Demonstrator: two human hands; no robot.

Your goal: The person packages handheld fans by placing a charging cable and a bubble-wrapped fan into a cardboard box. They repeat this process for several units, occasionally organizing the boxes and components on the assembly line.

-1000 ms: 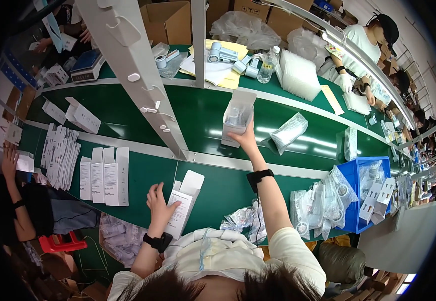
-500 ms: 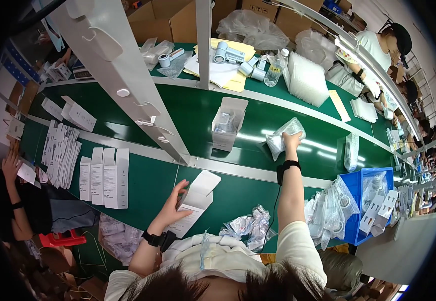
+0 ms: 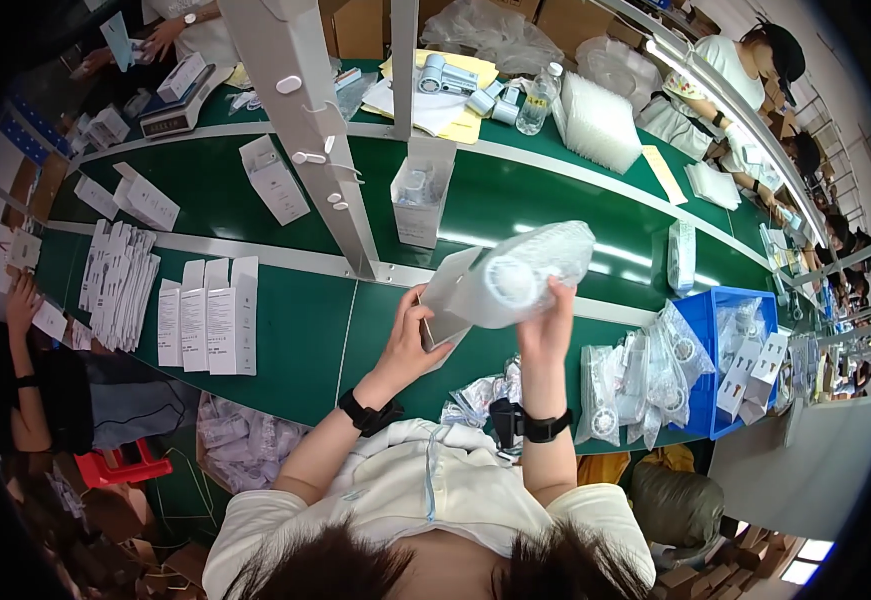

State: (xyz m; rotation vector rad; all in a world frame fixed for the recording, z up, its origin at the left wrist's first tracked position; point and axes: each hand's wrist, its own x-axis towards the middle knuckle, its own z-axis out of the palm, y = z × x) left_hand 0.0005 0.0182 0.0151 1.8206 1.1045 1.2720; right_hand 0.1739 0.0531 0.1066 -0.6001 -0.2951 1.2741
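Note:
My left hand (image 3: pixel 410 345) grips a white carton (image 3: pixel 451 292) with its flap up, tilted above the green table in front of me. In my right hand (image 3: pixel 547 330) is a bubble-wrapped handheld fan (image 3: pixel 560 250); its round, pale head faces the carton's open end. The fan is slightly blurred and covers part of the carton, so I cannot tell whether the two touch. Small clear-bagged parts (image 3: pixel 477 402) lie below, partly hidden by my right wrist. Several bagged fans (image 3: pixel 635 375) are piled on the table to the right.
A blue bin (image 3: pixel 720 300) stands at the right. On the green conveyor are an open carton (image 3: pixel 418 215) and another carton (image 3: pixel 275 182). White cartons (image 3: pixel 208 330) and stacked flat ones (image 3: pixel 120 285) lie left. A metal post (image 3: pixel 320 150) rises ahead. Co-workers stand across and at left.
My right hand has come back from the conveyor with the wrapped fan, toward the carton. My left hand has raised the carton and moved it rightward. Another carton now shows behind the post.

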